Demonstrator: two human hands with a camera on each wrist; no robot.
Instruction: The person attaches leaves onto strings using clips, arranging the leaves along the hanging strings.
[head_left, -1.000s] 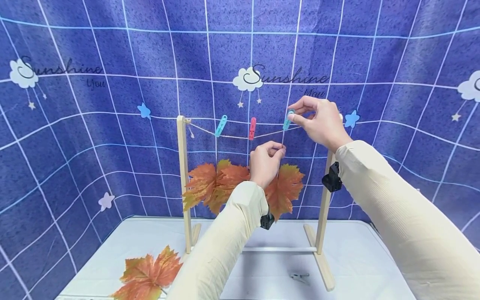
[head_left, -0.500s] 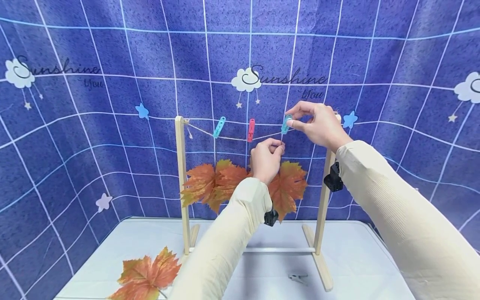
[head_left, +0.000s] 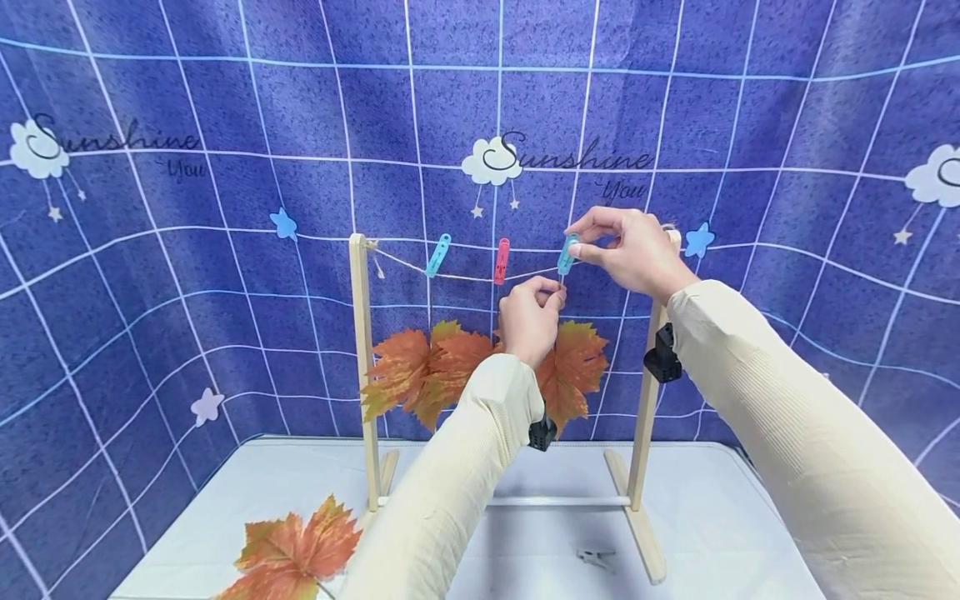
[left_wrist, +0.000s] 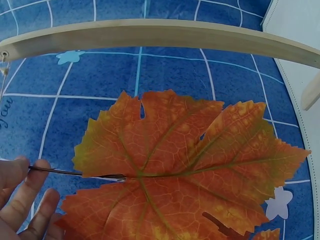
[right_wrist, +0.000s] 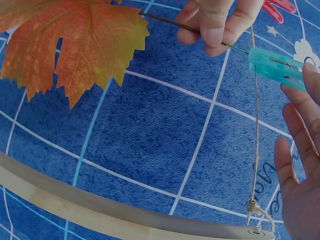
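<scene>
My left hand pinches the thin stem of an orange-red artificial maple leaf between thumb and fingertips. The leaf hangs below that hand and fills much of the left wrist view. Just above, my right hand pinches a teal clothespin by its handle end. Its nose meets the twine and the stem's tip, as the right wrist view shows; whether it grips both cannot be told. Farther left on the twine are a red clothespin and another teal clothespin, with more maple leaves hanging below.
A wooden frame holds the twine between two posts and stands on the white table. One loose maple leaf lies at front left. A greyish clothespin lies near the frame's right foot. A blue patterned curtain hangs behind.
My right hand and the teal clothespin have come down slightly and a little left, closer to my left hand. My left hand still pinches the stem in nearly the same place.
</scene>
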